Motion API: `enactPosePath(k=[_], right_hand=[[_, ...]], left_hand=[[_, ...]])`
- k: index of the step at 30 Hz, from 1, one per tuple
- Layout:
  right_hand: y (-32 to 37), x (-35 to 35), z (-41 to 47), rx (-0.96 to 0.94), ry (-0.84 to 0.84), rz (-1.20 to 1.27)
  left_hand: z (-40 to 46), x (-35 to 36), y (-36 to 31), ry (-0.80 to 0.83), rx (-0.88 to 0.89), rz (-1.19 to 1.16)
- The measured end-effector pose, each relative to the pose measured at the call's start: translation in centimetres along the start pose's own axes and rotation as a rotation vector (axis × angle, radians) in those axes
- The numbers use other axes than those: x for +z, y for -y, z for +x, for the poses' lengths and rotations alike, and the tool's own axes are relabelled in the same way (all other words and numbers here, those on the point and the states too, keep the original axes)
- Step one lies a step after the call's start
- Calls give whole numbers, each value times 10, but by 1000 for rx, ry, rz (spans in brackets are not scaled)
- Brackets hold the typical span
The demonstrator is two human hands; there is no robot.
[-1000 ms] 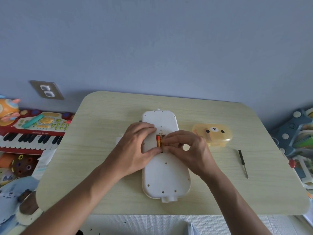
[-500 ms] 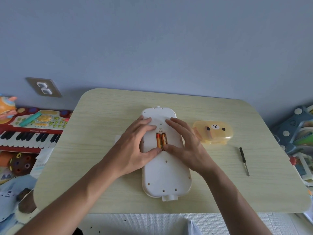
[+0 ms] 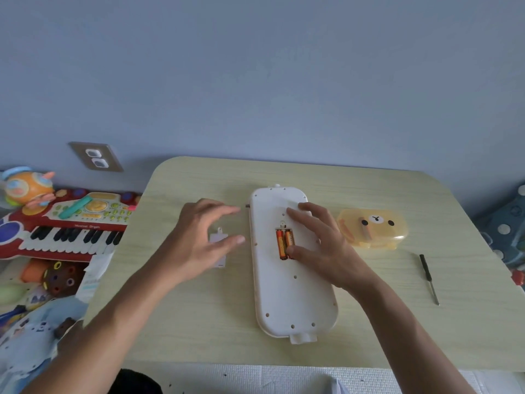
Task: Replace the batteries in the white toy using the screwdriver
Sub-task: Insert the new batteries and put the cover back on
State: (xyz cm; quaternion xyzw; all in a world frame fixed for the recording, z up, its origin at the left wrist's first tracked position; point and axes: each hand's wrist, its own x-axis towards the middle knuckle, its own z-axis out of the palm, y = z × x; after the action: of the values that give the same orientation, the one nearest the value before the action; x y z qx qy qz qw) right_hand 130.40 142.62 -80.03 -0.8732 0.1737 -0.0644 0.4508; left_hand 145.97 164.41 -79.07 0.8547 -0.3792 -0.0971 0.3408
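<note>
On the pale wood worktop (image 3: 199,322) the white toy (image 3: 292,291) lies face down, lengthwise away from the person, with its battery bay uncovered and two orange batteries (image 3: 285,243) seated side by side in it. The right hand (image 3: 321,245) rests flat on the toy's back just right of the bay, fingers straight and spread, the thumb touching the near end of the batteries; its grip is open and holds nothing. The left hand (image 3: 204,240) hovers over the worktop left of the toy, fingers loosely extended toward it, grip open and empty. Under that hand lies the small white battery cover (image 3: 218,239), partly hidden by the palm; whether the hand touches it I cannot tell. To the right of the toy sits a yellow bear-faced case (image 3: 375,228), and farther right, well apart from both hands, the black-handled screwdriver (image 3: 429,278) lies on the worktop. Off the left edge are a red toy keyboard (image 3: 65,228) and a round orange toy (image 3: 27,186); a wall outlet (image 3: 96,156) is above them
</note>
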Motion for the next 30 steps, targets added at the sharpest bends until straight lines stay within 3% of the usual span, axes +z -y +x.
enactPosePath(k=[5,16,22,26,30], right_hand=[[-8,-7,-1,-41,114,-56],[-11,-14,2,-65,207,-98],[-11,-13,1,-58,194,-71],[-7,-14,0,-53,195,-58],[-4,-13,-1,-89,194,-67]], left_hand=[[-9,-18,22,140,-189,44],[-2,-12,11,119,-243,-64],[12,-1,-31,-51,-182,-355],[20,20,-68,42,-119,-570],[22,31,-74,130,-47,-436]])
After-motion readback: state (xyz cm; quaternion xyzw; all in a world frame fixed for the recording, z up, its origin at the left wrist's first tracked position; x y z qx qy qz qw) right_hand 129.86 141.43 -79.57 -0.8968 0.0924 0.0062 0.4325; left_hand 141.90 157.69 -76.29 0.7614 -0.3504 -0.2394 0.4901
